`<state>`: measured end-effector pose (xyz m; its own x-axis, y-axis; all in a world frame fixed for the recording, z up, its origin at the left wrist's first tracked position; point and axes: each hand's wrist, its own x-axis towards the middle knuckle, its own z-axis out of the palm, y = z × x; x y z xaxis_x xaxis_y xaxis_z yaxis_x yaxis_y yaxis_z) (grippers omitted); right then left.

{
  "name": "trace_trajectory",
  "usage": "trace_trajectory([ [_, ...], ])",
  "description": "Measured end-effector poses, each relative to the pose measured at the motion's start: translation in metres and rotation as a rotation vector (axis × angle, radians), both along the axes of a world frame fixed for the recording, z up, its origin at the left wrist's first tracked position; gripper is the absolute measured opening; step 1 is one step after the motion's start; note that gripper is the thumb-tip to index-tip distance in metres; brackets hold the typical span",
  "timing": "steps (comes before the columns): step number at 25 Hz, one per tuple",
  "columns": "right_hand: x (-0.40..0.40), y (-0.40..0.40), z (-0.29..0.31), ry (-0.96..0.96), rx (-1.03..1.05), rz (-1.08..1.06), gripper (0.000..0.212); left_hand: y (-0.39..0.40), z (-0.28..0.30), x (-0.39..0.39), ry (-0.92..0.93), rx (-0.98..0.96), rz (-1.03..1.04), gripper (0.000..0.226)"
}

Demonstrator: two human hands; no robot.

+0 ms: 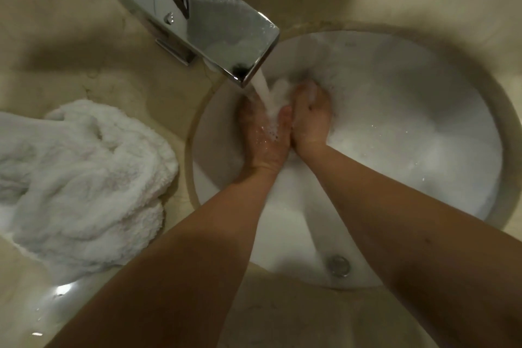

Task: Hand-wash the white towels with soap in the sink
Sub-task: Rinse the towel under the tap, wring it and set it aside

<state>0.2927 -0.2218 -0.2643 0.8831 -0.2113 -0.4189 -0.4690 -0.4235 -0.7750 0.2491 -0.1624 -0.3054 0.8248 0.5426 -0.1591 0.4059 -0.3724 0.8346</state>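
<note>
A crumpled white towel (pixel 84 186) lies on the wet counter (pixel 70 37) to my left, beside the sink (pixel 423 150). My left hand (pixel 265 135) and right hand (pixel 310 118) sit side by side under the tap (pixel 197 22), both gripping a sudsy bunch of towel (pixel 278 92) in the running water (pixel 264 90), low in the soapy basin.

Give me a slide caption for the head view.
Both hands under the running faucet in the sink; white towel beside.
</note>
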Motion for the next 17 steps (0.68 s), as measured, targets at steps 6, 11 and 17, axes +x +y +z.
trace_trajectory([
  [6,0.017,0.001,-0.009,0.028,-0.069,0.040,0.032,0.001,-0.012,0.016,0.092,-0.016,0.054,0.065],
  [11,0.012,0.001,0.006,-0.007,-0.046,0.091,0.037,0.003,0.002,0.017,0.077,0.101,-0.019,0.059],
  [17,0.004,-0.006,0.014,0.090,-0.087,0.201,0.035,-0.024,0.048,-0.001,0.277,0.133,0.440,0.100],
])
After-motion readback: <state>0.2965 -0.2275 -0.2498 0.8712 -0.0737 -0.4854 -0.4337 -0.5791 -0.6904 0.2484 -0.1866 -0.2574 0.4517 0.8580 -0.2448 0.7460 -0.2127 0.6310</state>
